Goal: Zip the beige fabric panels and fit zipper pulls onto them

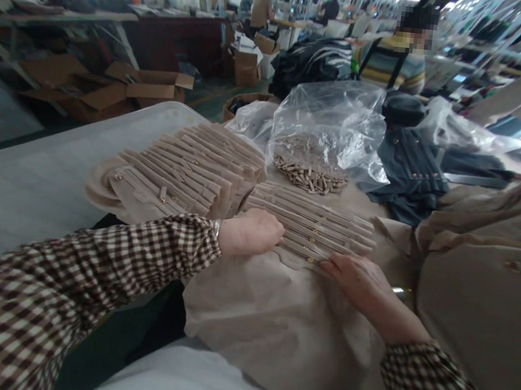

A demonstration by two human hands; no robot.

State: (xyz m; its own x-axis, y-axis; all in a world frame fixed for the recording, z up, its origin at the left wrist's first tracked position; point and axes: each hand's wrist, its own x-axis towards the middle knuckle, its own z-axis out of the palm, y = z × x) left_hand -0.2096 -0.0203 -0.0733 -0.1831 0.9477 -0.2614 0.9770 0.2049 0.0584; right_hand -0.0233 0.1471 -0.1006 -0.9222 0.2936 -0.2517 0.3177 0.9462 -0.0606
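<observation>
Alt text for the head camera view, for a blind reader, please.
The left hand and right hand rest on a fanned row of beige strips. A second stack lies to its left, a clear bag of toggles behind.

L hand (251, 231) is resting knuckles-up, fingers curling under, grip hidden; R hand (358, 281) is lying palm-down, fingers straight. L forearm (108, 272) is angling in from lower left, R forearm (436, 387) from lower right.

We find no text, label, brand, number or sign that can be read here; the cardboard boxes (151, 87) and the plastic bag (328, 124) show no legible print.
</observation>
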